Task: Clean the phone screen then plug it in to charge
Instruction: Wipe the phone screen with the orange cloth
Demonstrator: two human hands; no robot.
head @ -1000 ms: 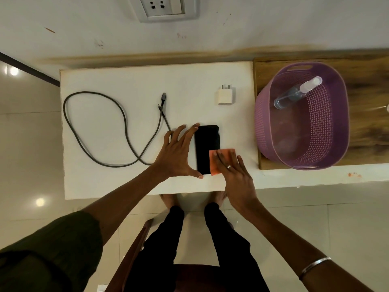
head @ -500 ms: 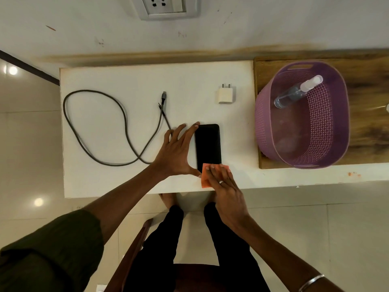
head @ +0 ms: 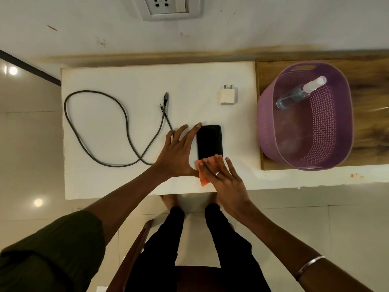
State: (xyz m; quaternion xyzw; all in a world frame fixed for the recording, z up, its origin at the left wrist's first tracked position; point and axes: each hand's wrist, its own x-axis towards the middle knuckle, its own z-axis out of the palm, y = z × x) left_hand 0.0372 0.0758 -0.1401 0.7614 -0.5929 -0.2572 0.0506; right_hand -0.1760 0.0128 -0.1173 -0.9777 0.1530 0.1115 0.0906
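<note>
A black phone [head: 209, 141] lies screen up on the white table [head: 109, 182], near its front edge. My left hand [head: 179, 151] rests flat beside the phone's left edge, fingers spread and straight, thumb near its lower corner. My right hand [head: 223, 175] presses an orange cloth [head: 203, 178] with flat fingers onto the phone's lower end. A grey charging cable [head: 94, 127] loops across the left of the table. A white charger plug [head: 228, 95] lies behind the phone. A wall socket [head: 168, 6] sits above the table.
A purple plastic basket [head: 271, 123] stands on a wooden board [head: 368, 114] at the right, with a clear spray bottle [head: 301, 92] leaning inside it. A chair [head: 134, 249] and my legs are below the table's front edge.
My right hand slid the orange cloth down the screen from its middle right to the phone's lower end, then slightly back up. My left hand stayed beside the phone.
</note>
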